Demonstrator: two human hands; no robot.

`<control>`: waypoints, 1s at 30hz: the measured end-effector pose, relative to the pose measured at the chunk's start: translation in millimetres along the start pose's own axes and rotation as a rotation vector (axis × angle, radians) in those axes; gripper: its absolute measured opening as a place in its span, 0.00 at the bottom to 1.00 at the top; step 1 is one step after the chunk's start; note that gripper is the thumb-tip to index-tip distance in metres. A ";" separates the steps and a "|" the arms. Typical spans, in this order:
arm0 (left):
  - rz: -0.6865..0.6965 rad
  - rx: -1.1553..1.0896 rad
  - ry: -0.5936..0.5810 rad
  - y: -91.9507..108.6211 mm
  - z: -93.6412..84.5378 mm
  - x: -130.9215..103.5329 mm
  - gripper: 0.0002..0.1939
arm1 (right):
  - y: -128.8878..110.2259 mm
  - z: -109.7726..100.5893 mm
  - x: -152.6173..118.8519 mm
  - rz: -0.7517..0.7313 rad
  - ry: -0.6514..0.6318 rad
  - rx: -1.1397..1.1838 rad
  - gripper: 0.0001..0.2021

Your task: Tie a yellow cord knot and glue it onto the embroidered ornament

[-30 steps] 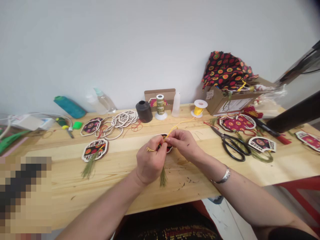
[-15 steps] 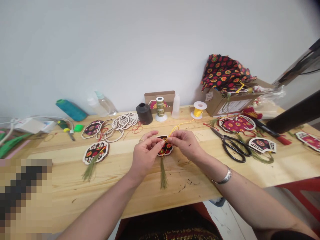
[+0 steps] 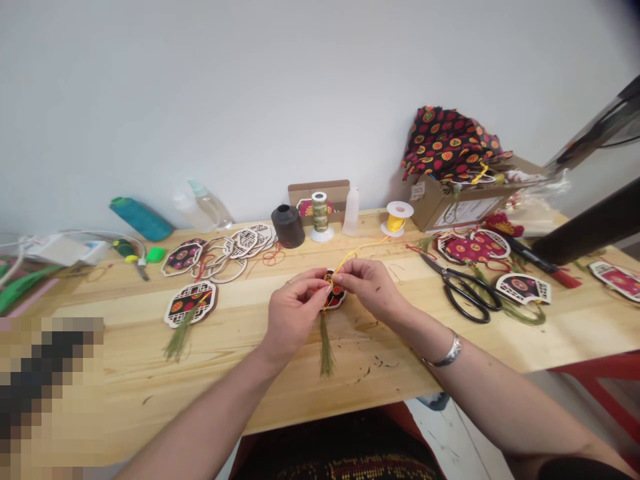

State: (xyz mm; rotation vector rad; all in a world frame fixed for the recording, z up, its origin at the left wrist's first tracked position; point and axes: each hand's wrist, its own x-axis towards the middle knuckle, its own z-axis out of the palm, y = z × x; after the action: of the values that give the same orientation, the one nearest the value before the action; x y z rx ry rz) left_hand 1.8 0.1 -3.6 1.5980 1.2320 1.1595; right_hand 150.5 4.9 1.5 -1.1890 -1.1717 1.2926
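Note:
My left hand and my right hand meet over a small patterned ornament at the middle of the table. Both are closed in pinches on yellow cord, which runs back to a white spool. The ornament has black and red fabric in a pale frame, and my fingers partly hide it. An olive-green tassel hangs from its near side across the wood. The exact loop or knot between my fingertips is too small to make out.
Black-handled scissors lie to the right, near another ornament. A tasselled ornament lies left. Along the back stand a black thread cone, a gold thread spool, a white bottle and a cardboard box heaped with fabric.
The fingers of my left hand have curled in closer over the ornament, nearer my right fingertips. My right hand keeps nearly the same place.

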 end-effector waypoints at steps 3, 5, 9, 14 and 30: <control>-0.076 0.007 -0.041 -2.9 1.3 -0.9 0.06 | 0.2 0.1 0.1 -0.003 -0.002 0.011 0.08; -0.063 0.071 -0.047 -5.1 0.9 -1.0 0.06 | 1.1 0.1 0.3 0.002 -0.003 0.022 0.08; 0.136 0.235 -0.024 -8.0 -0.4 -2.0 0.06 | 2.9 -0.2 0.8 0.021 -0.017 0.032 0.09; 0.410 0.424 0.015 -8.6 0.3 -3.7 0.07 | 2.4 -0.5 0.8 0.015 -0.035 -0.034 0.08; -0.249 -0.110 -0.177 -1.6 -12.3 13.3 0.15 | 10.3 -3.9 4.4 -0.029 -0.060 -0.175 0.06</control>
State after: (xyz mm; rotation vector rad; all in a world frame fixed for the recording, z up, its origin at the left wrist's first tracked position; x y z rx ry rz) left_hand -9.0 14.1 0.7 1.3885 1.1915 0.8935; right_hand 153.7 8.9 -9.2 -1.2617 -1.3639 1.2312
